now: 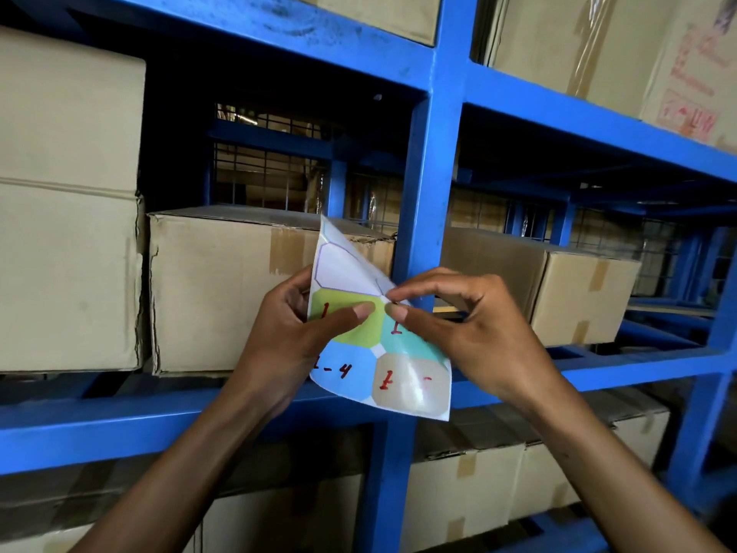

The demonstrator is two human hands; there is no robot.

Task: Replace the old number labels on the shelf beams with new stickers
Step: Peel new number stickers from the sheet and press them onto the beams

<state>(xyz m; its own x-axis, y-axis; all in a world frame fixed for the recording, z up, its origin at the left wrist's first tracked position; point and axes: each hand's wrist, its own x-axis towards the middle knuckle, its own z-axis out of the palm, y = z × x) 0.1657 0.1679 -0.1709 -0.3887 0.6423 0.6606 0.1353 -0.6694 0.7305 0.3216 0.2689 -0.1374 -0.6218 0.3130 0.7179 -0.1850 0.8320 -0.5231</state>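
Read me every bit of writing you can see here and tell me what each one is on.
"-4": red handwriting on the blue sticker; its first character is partly covered by the left hand.
Green sticker: one red stroke, the rest covered.
Teal sticker: red marks partly hidden by the right hand.
Beige sticker: red marks lost in glare.
Box, top right: red print too blurred.

The sticker sheet (379, 325) is white, with green, teal, light blue and beige stickers bearing red handwritten numbers, and 1 pale blank outlined in purple. The shelf beams (159, 425) are blue; the cardboard boxes (223, 289) are tan with brown tape.
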